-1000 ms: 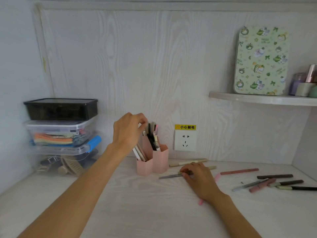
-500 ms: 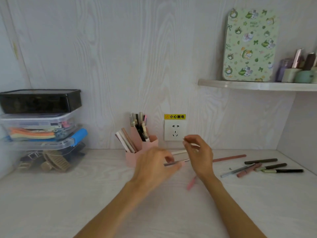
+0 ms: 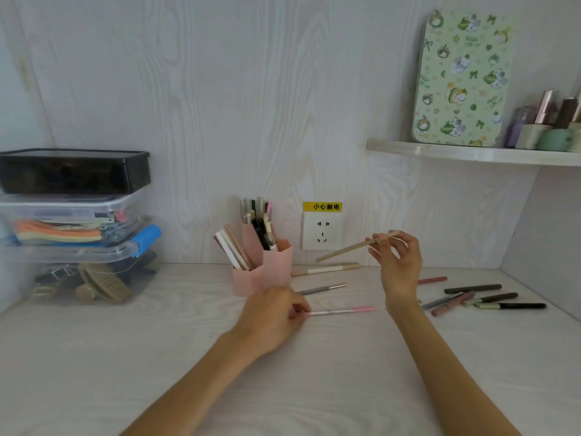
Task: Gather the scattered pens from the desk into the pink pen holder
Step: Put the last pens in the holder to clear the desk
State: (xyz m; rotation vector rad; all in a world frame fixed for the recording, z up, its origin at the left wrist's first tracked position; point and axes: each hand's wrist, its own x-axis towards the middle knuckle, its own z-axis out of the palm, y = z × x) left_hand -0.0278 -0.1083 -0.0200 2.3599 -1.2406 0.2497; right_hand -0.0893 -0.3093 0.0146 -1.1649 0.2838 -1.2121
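Note:
The pink pen holder (image 3: 276,272) stands by the back wall with several pens upright in it. My right hand (image 3: 397,262) is raised above the desk and pinches a beige pen (image 3: 349,248) that slants down to the left. My left hand (image 3: 276,316) is low on the desk, its fingers pinching the end of a pink and silver pen (image 3: 342,310). A grey pen (image 3: 323,289) and a beige pen with a white band (image 3: 325,269) lie just behind. Several dark and pink pens (image 3: 481,297) lie scattered at the right.
Stacked plastic storage boxes (image 3: 75,228) fill the left back corner. A wall socket (image 3: 321,230) with a yellow label is behind the holder. A shelf (image 3: 471,154) at upper right carries a patterned green tin and small bottles.
My left hand left the holder and dropped to the desk, taking hold of the pink and silver pen. My right hand lifted the beige pen off the desk.

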